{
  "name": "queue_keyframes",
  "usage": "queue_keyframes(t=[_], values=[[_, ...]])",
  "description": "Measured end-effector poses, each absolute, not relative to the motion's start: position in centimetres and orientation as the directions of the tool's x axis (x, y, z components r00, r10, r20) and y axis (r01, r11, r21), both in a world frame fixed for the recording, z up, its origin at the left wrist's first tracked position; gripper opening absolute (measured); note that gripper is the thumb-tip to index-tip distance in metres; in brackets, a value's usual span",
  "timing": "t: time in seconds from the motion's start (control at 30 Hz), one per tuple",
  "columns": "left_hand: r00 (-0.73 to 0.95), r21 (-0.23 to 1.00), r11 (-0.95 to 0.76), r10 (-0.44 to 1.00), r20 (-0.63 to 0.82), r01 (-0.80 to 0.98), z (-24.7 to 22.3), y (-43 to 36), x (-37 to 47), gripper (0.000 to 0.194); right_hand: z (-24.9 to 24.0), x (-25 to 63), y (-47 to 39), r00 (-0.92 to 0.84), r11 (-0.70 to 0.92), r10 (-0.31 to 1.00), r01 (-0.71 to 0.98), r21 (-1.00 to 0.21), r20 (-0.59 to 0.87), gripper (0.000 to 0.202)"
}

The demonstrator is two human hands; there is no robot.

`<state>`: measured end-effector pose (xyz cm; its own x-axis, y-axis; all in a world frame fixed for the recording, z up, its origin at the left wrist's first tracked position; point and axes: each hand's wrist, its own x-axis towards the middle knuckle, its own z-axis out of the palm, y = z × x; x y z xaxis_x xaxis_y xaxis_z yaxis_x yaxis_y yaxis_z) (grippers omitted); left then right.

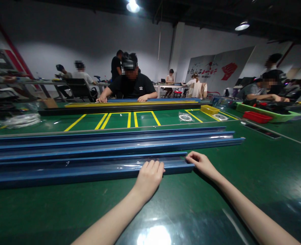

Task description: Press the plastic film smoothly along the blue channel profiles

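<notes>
A long blue channel [94, 170] with a shiny, clear-looking lining lies lengthwise on the green table, the nearest of several. My left hand [150, 175] is closed over its near rim, a little short of the right end, with the fingers reaching inside. At that right end, my right hand [197, 160] is curled in a pinch, fingertips against the channel's open end. Whether they grip the lining or the channel itself, I cannot tell. Just beyond lie more blue channels [140, 147], parallel to the first.
Yellow tape lines [104, 121] mark the green table [242, 183] farther back. Beyond them lie black and yellow strips [130, 108], where a person in black [132, 85] works. To the right stand a yellow tray [209, 109], a red tray [257, 117] and a green tray [280, 117].
</notes>
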<state>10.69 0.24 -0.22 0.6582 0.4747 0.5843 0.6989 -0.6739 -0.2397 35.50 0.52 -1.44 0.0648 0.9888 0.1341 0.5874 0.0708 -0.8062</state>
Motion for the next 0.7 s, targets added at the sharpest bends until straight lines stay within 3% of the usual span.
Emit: queue_keyframes(t=[0.7], values=[[0.665, -0.257, -0.686, 0.432, 0.609, 0.681, -0.25, 0.5, 10.55, 0.014, -1.29, 35.46, 0.47, 0.051, 0.085, 0.985, 0.688, -0.721, 0.164, 0.023]])
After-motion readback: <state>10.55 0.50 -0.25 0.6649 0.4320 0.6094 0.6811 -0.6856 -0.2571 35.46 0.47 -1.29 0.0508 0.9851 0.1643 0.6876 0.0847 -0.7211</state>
